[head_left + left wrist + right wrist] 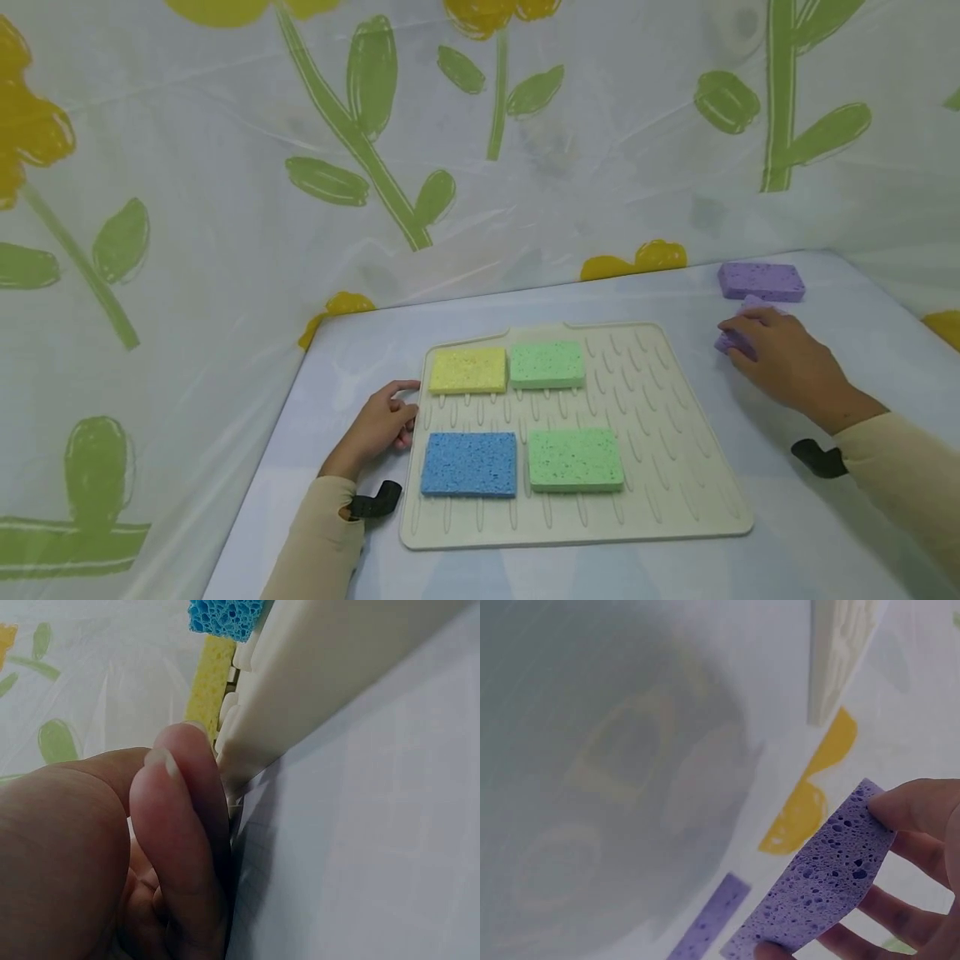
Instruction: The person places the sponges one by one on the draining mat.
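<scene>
Thumb and fingers of my right hand (pixel 787 362) pinch a purple sponge (pixel 817 862) by its edges, over the right side of the table. Just beyond it lies a second purple sponge (pixel 761 282). My left hand (pixel 375 429) rests at the left edge of a cream ridged drying mat (pixel 675 467). Its fingers (pixel 172 825) are loosely curled beside that edge; whether they grip it is hidden. On the mat lie a yellow sponge (pixel 468 371) and a green sponge (pixel 546 365) in the back row, with a blue sponge (pixel 468 464) and another green sponge (pixel 575 460) in front.
A white table (pixel 750 575) carries the mat and sponges. Behind it hangs a pale curtain (pixel 600 192) printed with yellow flowers and green leaves. Each wrist wears a black camera strap, such as the left one's black mount (pixel 377 500).
</scene>
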### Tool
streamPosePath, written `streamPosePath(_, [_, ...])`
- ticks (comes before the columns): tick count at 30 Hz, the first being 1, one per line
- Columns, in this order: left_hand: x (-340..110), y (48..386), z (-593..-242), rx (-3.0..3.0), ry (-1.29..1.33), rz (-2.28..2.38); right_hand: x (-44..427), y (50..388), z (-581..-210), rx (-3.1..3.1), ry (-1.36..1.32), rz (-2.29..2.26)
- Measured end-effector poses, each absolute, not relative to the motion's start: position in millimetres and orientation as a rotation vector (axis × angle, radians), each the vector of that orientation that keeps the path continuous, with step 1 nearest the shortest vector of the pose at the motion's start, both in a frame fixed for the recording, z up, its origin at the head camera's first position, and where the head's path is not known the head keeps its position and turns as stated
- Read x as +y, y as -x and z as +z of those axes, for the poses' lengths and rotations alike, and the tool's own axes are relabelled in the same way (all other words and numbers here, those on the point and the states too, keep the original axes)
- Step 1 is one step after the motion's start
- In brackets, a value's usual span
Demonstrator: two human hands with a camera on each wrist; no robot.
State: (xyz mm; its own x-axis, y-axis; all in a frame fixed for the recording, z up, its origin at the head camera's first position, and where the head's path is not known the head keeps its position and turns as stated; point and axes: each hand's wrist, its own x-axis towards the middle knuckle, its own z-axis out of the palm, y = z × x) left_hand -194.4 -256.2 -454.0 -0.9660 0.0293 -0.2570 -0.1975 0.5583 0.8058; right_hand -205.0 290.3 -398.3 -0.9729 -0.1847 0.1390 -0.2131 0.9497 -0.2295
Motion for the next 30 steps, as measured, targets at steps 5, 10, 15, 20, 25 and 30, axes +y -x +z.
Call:
streamPosePath(5, [-256,195,-454,2.553,0.147,1.356,269,201,-397,-2.925,-0.421,0.363])
streamPosePath(10, [-256,196,-455,2.559,0.148,1.356,252,196,-398,-2.801,-0.627,0.368])
streamPosePath(15, [-256,195,-456,2.556,0.149,1.356,237,196,-404,-2.712,-0.8,0.387])
streamPosePath(20, [-257,196,-456,2.56,0.139,1.366,222,198,-407,-2.74,-0.902,0.408])
streamPosePath(25, [-256,194,-455,2.551,0.141,1.37,213,200,-411,-2.784,-0.991,0.419])
streamPosePath(30, [-255,195,-456,2.543,0.141,1.387,210,204,-417,-2.771,-1.05,0.418])
